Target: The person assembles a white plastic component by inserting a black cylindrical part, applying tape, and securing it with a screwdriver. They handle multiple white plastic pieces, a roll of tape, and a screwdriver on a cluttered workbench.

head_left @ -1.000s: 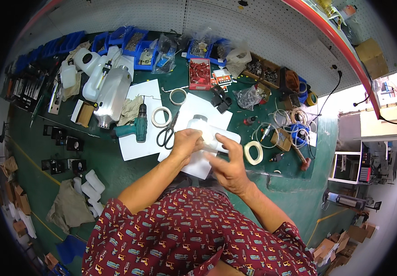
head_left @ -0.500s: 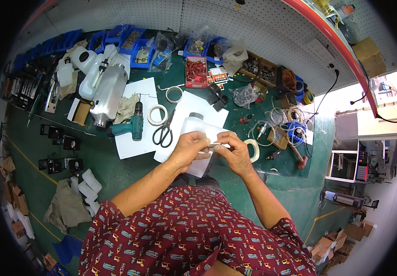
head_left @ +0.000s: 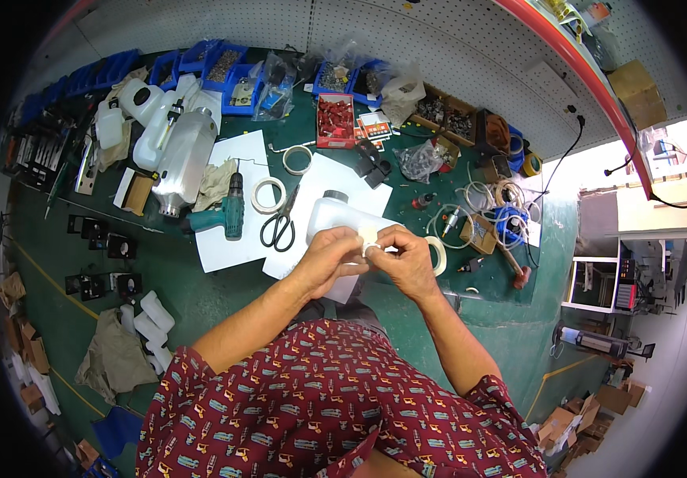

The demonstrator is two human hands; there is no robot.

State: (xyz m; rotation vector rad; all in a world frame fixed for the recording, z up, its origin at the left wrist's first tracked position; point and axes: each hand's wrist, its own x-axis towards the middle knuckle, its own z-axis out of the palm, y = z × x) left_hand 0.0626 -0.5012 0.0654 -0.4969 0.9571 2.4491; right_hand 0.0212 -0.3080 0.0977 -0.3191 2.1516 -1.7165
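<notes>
A white plastic tank (head_left: 334, 217) with a grey cap lies on a white sheet (head_left: 323, 179) over the green bench. My left hand (head_left: 329, 256) holds the tank's near end. My right hand (head_left: 404, 256) meets it there, and both pinch a strip of pale tape (head_left: 369, 235) against the tank. A roll of tape (head_left: 439, 253) sits just behind my right hand, partly hidden by it.
Black scissors (head_left: 279, 227), a teal drill (head_left: 228, 211) and two tape rolls (head_left: 267, 193) lie left of the tank. More white tanks (head_left: 176, 151) stand at back left. Blue parts bins (head_left: 224, 64) line the rear. Coiled tubing (head_left: 503, 203) lies at right.
Both hands have drawn closer together at the tank's near end, and the tape strip now sits between the fingertips. The view has shifted slightly.
</notes>
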